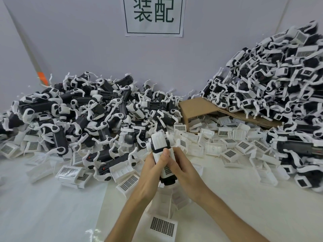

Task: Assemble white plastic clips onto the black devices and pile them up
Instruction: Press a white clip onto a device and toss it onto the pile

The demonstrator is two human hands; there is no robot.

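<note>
1. One black device [169,182] is held above the desk [43,206], in the middle of the view and near the front. Only its dark lower end is seen, because a white clip [160,142] covers its upper part.
2. The left grip [151,170] is closed around the device from the left, with the thumb laid over the clip. The right grip [182,169] is closed around it from the right.
3. It is judged that the clip is being pressed onto this device. Whether it is already fully seated cannot be told.
4. Much of the work seems to be done. A high heap [279,81] of devices with white parts is piled at the right against the wall, and it is judged to be the finished pile.
5. A lower heap [78,110] is spread at the left. It is probably the stock that is left, but this cannot be confirmed, since white parts are seen there too.
6. Loose clips [227,144] are scattered on the desk between the heaps and in front of them, so many pieces seem to remain to be fitted.
7. Counted: one device in the grips, two heaps, one piece of cardboard [201,107] lying between the heaps, and one paper sign [153,16] on the wall.
8. The devices in each heap are too many and too tangled to be counted. The loose clips are at least several dozen, and one single clip [163,226] lies apart near the front edge.
</note>
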